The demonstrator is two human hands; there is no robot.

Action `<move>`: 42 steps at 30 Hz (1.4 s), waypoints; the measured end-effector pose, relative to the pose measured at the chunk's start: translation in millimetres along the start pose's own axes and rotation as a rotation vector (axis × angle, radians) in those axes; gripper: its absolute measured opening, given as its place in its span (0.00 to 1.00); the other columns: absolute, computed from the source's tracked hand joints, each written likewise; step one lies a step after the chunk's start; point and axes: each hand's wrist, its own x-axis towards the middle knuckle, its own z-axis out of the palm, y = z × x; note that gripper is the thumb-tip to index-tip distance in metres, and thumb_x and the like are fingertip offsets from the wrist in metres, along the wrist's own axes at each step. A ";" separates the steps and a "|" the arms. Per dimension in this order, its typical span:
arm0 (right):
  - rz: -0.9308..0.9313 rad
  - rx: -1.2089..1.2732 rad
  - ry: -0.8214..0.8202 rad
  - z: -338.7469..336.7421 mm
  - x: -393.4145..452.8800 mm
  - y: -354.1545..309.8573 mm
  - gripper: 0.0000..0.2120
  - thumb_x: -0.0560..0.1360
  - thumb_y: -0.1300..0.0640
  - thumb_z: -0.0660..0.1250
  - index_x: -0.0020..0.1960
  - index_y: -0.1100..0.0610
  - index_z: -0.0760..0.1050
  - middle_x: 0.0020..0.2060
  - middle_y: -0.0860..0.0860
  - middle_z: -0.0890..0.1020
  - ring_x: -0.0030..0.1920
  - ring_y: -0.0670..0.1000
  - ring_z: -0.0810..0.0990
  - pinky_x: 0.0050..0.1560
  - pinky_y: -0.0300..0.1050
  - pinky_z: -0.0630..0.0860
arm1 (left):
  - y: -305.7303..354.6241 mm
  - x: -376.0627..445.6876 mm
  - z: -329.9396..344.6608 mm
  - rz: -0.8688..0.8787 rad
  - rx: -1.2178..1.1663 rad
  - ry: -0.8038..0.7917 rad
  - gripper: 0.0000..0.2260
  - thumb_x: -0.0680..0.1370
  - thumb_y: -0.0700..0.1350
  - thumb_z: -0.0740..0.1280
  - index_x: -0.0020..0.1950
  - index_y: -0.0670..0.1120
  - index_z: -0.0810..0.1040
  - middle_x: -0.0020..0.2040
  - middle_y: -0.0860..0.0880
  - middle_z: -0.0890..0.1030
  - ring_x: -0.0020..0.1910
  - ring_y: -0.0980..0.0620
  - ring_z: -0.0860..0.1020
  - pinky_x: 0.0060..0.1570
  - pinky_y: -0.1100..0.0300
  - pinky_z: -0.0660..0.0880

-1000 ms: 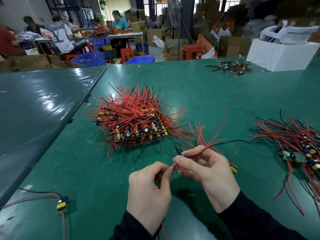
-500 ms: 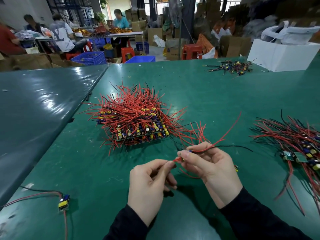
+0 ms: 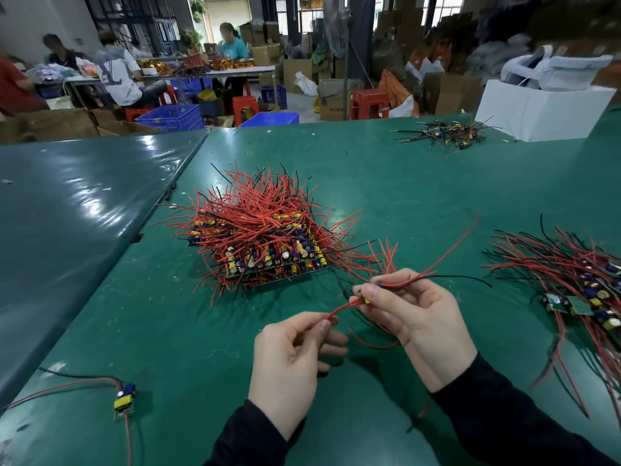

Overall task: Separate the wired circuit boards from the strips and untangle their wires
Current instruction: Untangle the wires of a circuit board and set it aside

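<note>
A stack of board strips (image 3: 268,250) bristling with red and black wires lies in the middle of the green table (image 3: 420,183). In front of it my right hand (image 3: 416,317) grips a small wired circuit board (image 3: 364,297), mostly hidden by the fingers; its red and black wires fan out to the right. My left hand (image 3: 289,354) pinches the end of one red wire (image 3: 339,309) that runs from that board. More red wires lie under my right hand.
A pile of separated wired boards (image 3: 578,284) lies at the right edge. One single board with wires (image 3: 124,396) sits at the front left. A smaller dark bundle (image 3: 443,134) and a white box (image 3: 544,109) stand far right. A second table (image 3: 74,210) adjoins on the left.
My hands have drawn apart: the left pulled down and left along the red wire, which now stretches between the hands. The right hand rose slightly with the board.
</note>
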 end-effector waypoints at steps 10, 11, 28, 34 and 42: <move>-0.004 -0.076 -0.077 4.5 -4.3 1.1 0.12 0.51 0.58 0.77 0.34 0.57 0.79 0.35 0.61 0.84 0.34 0.53 0.84 0.34 0.40 0.80 | -3.0 1.9 -5.8 -0.032 0.105 0.042 0.10 0.78 0.39 0.64 0.38 0.45 0.80 0.30 0.47 0.83 0.30 0.52 0.81 0.26 0.64 0.72; -0.014 -0.042 -0.043 2.5 -1.0 -2.0 0.13 0.51 0.59 0.77 0.34 0.58 0.78 0.35 0.61 0.84 0.34 0.53 0.84 0.34 0.40 0.80 | -3.1 2.2 -5.3 -0.038 0.103 0.040 0.10 0.78 0.38 0.64 0.39 0.45 0.80 0.31 0.48 0.83 0.31 0.52 0.82 0.26 0.64 0.73; 0.015 0.130 -0.026 -2.9 5.7 -14.0 0.10 0.58 0.64 0.72 0.38 0.62 0.75 0.34 0.60 0.83 0.32 0.53 0.84 0.31 0.37 0.78 | -7.8 7.2 -8.6 -0.037 0.084 0.062 0.12 0.78 0.33 0.61 0.40 0.43 0.80 0.28 0.47 0.80 0.28 0.51 0.79 0.22 0.62 0.71; 0.057 -0.053 -0.326 6.9 -11.9 -6.7 0.17 0.49 0.55 0.84 0.34 0.55 0.81 0.33 0.60 0.84 0.32 0.54 0.84 0.30 0.40 0.78 | -7.2 9.2 -9.2 -0.099 -0.001 0.075 0.12 0.78 0.33 0.61 0.38 0.44 0.79 0.26 0.48 0.80 0.26 0.51 0.80 0.20 0.67 0.68; 0.034 0.155 -0.210 -0.2 -0.1 -17.2 0.13 0.50 0.59 0.80 0.32 0.56 0.81 0.34 0.61 0.84 0.32 0.54 0.84 0.30 0.36 0.78 | -6.7 9.0 -8.2 -0.066 0.056 0.046 0.14 0.79 0.31 0.58 0.41 0.44 0.79 0.29 0.49 0.80 0.29 0.52 0.80 0.24 0.64 0.72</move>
